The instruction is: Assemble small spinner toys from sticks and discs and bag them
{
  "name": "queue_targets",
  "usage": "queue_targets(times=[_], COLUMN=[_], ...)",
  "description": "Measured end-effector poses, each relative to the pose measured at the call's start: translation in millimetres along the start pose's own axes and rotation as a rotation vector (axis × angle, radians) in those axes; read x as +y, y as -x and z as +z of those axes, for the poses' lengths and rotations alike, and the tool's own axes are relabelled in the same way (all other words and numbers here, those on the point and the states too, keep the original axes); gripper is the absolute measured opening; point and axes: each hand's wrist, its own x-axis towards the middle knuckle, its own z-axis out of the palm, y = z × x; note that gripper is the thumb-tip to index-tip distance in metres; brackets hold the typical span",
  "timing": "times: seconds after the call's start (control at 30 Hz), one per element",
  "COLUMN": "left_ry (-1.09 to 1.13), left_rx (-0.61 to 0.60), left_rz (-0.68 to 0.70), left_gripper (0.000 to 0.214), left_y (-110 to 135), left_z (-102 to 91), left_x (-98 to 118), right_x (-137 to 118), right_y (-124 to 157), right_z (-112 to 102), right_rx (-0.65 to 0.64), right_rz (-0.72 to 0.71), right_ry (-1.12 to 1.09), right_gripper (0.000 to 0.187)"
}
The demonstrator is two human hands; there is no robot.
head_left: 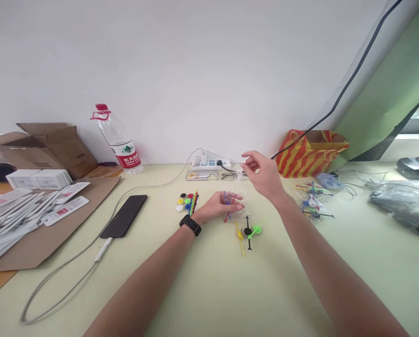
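Observation:
My left hand [219, 206], with a black watch on its wrist, rests on the table and grips a small clear plastic bag [238, 208] holding coloured sticks. My right hand [261, 174] is raised above and behind the bag, fingers pinched together; I cannot make out what, if anything, is between them. Just in front of the bag lie a yellow stick [240, 237], a black stick with a black disc [248, 234] and a green piece [256, 230]. Left of my left hand sits a cluster of coloured discs and sticks [188, 203].
A black phone [125, 216] with a white cable lies at left, beside cardboard with white packets [26, 206]. A water bottle [120, 141] and a power strip [209, 163] stand by the wall. A striped bag [309, 152], more bagged stick toys [312, 202] and dark items lie at right.

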Motion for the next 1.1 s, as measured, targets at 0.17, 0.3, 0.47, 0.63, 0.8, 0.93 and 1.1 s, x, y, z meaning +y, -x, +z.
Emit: queue_targets(times=[0.17,0.3,0.47,0.63,0.8,0.93,1.1], left_ry=[-0.014,-0.030,-0.066,-0.089,-0.081,-0.053,-0.047], left_rx=[-0.034,-0.043,-0.045,-0.041,-0.057,-0.062,-0.069], left_rz=[0.003,-0.011,-0.009,-0.022,-0.021,0.006,0.007], left_gripper=[0.058,0.060,0.060,0.065,0.066,0.061,0.060], left_y=[0.3,1.5,2.5,2.4,2.1,1.8,1.9], left_z=[0.4,0.6,1.0,1.7,2.1,3.2,4.3], left_x=[1.1,2.1,2.0,1.5,1.2,1.6,2.8], right_x=[1.0,-1.3,-1.3,3.4,1.1,-4.1,1.8], right_y=[-0.4,-0.1,-1.4,-3.6,-4.3,-5.9,-6.8], right_z=[-1.8,0.4,0.2,-5.5,-2.4,1.0,-0.8], right_rx=[-0.033,-0.050,-0.133,-0.198,-0.172,-0.032,-0.043], right_rz=[0.021,0.060,0.139,0.175,0.074,-0.037,-0.009], right_ry=[0.111,0.254,0.392,0.372,0.301,0.280,0.243], right_gripper=[0.013,0.017,0.021,0.022,0.013,0.013,0.013])
